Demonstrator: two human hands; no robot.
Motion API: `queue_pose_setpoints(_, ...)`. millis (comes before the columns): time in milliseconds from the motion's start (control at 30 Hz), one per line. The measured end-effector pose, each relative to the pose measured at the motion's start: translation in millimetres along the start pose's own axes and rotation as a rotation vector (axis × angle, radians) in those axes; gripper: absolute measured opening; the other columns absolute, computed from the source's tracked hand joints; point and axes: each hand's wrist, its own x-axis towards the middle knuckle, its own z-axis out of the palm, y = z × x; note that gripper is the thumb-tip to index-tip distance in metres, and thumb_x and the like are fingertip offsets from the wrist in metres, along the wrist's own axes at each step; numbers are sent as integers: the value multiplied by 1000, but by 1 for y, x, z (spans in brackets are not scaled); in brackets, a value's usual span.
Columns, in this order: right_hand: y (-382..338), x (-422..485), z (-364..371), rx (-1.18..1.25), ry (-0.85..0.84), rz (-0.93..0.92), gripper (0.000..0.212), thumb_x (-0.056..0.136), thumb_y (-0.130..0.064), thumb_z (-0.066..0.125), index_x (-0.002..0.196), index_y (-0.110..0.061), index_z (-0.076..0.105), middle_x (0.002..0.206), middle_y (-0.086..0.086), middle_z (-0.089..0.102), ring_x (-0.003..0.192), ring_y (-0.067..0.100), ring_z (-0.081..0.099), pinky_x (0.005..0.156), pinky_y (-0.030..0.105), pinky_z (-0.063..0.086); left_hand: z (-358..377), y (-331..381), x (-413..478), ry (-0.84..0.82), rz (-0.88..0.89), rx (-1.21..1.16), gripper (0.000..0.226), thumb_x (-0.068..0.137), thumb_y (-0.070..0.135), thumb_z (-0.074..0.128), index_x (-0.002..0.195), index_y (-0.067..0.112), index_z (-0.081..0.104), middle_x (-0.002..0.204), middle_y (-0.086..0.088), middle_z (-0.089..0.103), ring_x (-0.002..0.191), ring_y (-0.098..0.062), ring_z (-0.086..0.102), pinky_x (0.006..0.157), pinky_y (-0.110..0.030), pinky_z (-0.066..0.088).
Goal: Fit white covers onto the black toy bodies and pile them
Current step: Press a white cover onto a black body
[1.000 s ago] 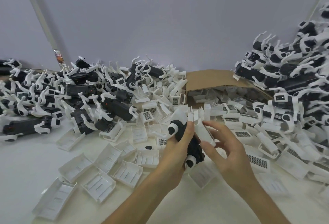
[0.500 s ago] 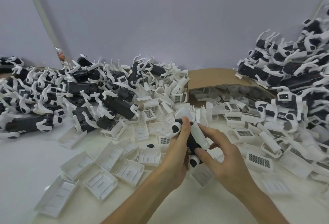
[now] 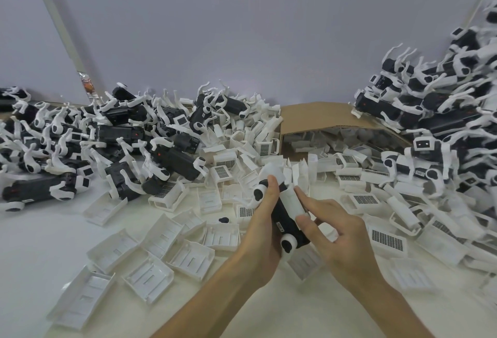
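Starting at my far left, the heap of uncovered bodies (image 3: 172, 160) lies tangled against the wall, white legs hooked into one another, within reach as my stock. Nearer me, loose covers (image 3: 150, 281) lie scattered hollow side up over the white table (image 3: 35, 246), so I judge any of them can be grabbed without digging. A small black bit (image 3: 223, 220) lies on the table just left of my left hand (image 3: 262, 230).

That hand is wrapped round the black toy body (image 3: 282, 219), fingers curled under it and thumb laid along its top. It holds the body off the table and tilted away from me, so its back faces my other hand. The white cover (image 3: 290, 199) sits along that back, touching it; whether it has clicked home I cannot tell. My right hand (image 3: 341, 235) pinches the cover's near end between forefinger and thumb, the remaining fingers loosely curled. I take this as pressing the cover into its seat.

Behind my hands, an open cardboard box (image 3: 320, 117) spills more covers toward me. To the right rises the pile of toys (image 3: 430, 120) that I take as finished, where this one should go. Covers strewn below it crowd the way, and the pile looks steep enough that a carelessly dropped toy could slide off.
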Motion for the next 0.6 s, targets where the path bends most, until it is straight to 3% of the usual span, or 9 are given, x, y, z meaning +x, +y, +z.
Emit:
queue_pose_setpoints(167,-1,-1,3,-9,-24,3,39,87,-34,75,124,-38,65,116,-27,68,107,8,64,88,13,47,-2,4,1,4,-13,-22,58,75,69,59,99,22,81,114,-8,76,106,-20,73,74,-29,61)
queue_pose_setpoints(267,-1,-1,1,50,-64,54,32,94,-33,61,125,-40,64,117,-28,67,116,4,60,93,9,43,-2,7,1,12,-14,22,54,80,67,61,104,22,80,117,-7,75,110,-21,71,84,-33,61)
queue_pose_setpoints(367,-2,0,1,67,-74,81,32,95,-32,57,124,-43,63,114,-26,67,116,5,59,96,9,41,-3,6,1,11,0,94,53,80,54,79,120,21,72,123,-9,72,116,-25,68,94,-38,58)
queue_pose_setpoints(500,-4,0,2,35,-98,75,37,92,-33,54,126,-44,61,117,-30,66,113,5,57,93,9,42,-4,4,2,-49,11,145,21,80,33,80,99,26,77,119,-11,73,113,-26,69,87,-35,60)
queue_pose_setpoints(600,-2,0,3,2,-125,68,37,95,-35,54,130,-44,59,125,-30,63,121,5,51,99,16,42,-5,3,3,-16,13,129,24,77,31,80,99,24,77,118,-10,73,111,-23,71,86,-35,60)
